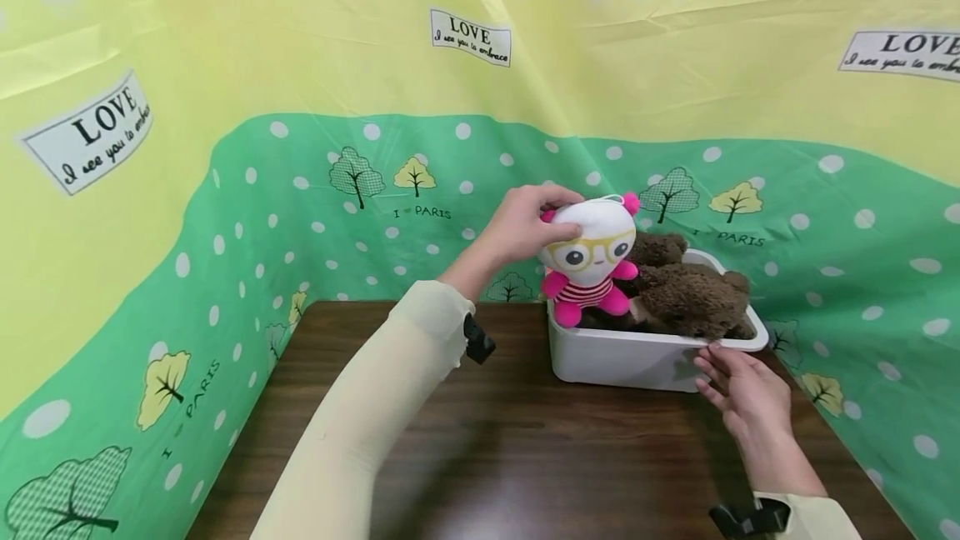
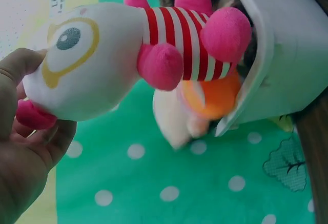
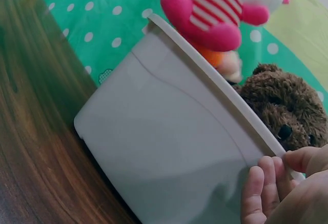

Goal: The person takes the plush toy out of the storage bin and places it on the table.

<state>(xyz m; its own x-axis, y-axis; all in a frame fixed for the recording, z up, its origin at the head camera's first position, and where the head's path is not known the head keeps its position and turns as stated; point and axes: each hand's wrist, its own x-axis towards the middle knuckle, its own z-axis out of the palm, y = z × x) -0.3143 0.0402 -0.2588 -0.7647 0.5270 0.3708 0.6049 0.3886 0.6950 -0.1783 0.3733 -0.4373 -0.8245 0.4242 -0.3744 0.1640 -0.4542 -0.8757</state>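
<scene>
My left hand (image 1: 528, 223) grips a plush doll (image 1: 587, 294) by its white head. The doll has yellow glasses, pink limbs and a red-and-white striped body, and it is upright over the left end of a white plastic bin (image 1: 630, 358). At the bin's front right, my right hand (image 1: 753, 394) pinches the rim (image 3: 266, 139) between thumb and fingers. Brown plush bears (image 1: 693, 298) lie inside the bin. Behind the doll, the left wrist view shows an orange and pale plush toy (image 2: 218, 98) at the bin's edge, partly hidden.
The bin stands on a dark wooden table (image 1: 480, 448), toward its back right. Green and yellow printed curtains (image 1: 420, 215) hang close behind the table and along both sides. Dark wrist camera mounts (image 1: 477, 340) sit at both sleeve cuffs.
</scene>
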